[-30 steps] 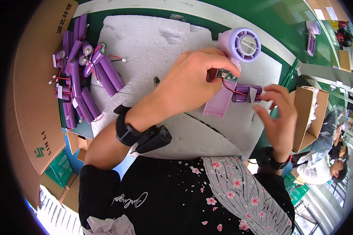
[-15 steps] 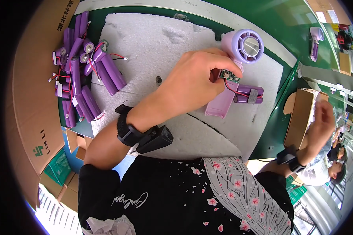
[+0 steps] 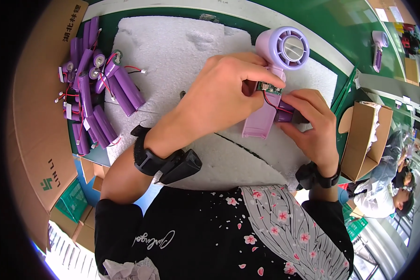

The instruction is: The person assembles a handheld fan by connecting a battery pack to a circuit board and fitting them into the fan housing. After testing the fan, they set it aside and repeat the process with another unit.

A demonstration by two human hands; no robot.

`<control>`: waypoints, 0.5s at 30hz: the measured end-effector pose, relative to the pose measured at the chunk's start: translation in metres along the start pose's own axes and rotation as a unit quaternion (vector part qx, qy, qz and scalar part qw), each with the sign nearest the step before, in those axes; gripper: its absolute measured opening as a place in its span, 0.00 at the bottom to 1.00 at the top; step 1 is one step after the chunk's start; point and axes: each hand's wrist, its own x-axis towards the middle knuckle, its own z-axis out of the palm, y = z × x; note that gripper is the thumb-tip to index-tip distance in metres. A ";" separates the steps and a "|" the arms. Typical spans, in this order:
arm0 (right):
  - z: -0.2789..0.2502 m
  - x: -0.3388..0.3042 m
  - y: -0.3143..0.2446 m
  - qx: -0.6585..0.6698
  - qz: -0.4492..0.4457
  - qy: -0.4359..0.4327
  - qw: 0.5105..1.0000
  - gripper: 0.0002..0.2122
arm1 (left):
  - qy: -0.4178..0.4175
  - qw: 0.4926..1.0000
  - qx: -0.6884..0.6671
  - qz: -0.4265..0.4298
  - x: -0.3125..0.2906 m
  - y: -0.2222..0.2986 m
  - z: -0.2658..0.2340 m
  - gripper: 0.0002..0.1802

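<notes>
lilac plastic filled the middle of my distant view: a fan's open handle lay slanted on the white foam slab, its round fan head at the far end. half a second earlier i had watched the right hand out by the small cardboard box; now it was back, thumb and fingers closed around the purple battery pack at the handle's right edge. i judged that this put both hands on the work together, one steadying, one managing the pack. the left hand had kept its place, thumb and forefinger pinching the handle beside the green circuit board, from which thin wires ran toward the pack. that handle was a shallow trough, with the board at its upper end and the pack outside it. the cardboard box stood open, white crumpled material inside. i saw the tall brown carton on the left only from outside, and could not make out what the green crate held.
</notes>
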 end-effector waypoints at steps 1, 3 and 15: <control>-0.003 -0.002 0.001 0.046 0.005 -0.015 0.999 0.22 | 0.001 1.000 0.001 0.007 0.001 -0.001 -0.001 0.19; -0.009 -0.007 0.005 0.139 0.018 -0.045 0.989 0.20 | 0.001 1.000 0.001 0.011 0.002 -0.001 -0.002 0.20; -0.005 -0.015 -0.001 0.692 0.180 -0.170 0.678 0.42 | -0.035 0.998 0.036 0.025 0.004 0.002 -0.012 0.22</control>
